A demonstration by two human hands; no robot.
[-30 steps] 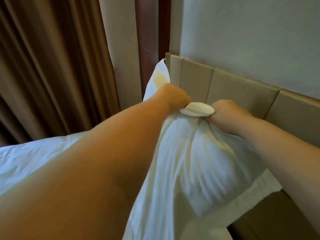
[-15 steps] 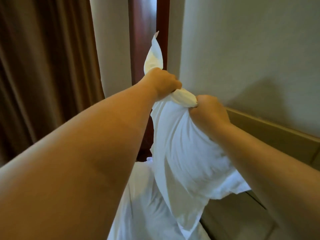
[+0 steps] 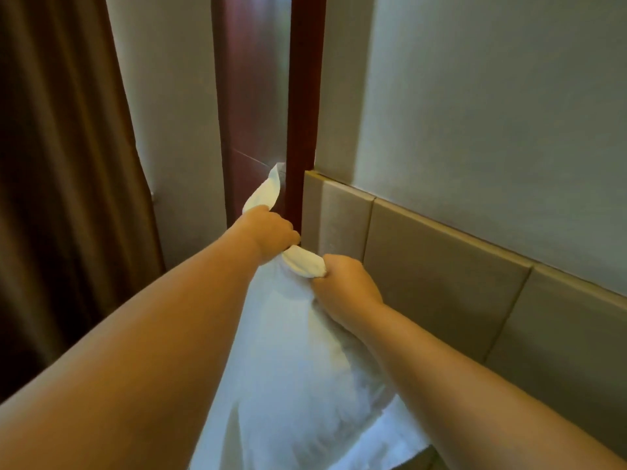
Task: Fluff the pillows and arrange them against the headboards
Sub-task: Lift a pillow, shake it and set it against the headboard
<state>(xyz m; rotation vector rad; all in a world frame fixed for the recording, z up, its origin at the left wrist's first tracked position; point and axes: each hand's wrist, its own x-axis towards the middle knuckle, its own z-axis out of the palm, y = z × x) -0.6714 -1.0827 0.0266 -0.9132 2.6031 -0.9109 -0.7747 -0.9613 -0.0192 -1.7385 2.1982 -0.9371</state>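
Padded headboard sits at three o'clock of the pillow, which hangs long-axis down from left hand and right hand, both fisted on its top edge.

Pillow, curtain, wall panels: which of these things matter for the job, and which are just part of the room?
Part of the job:
- pillow, held up by its top edge
- left hand and right hand, both with a closed grip on that edge
- headboard, beside the pillow

Just there:
- brown curtain
- dark red wooden post
- wall
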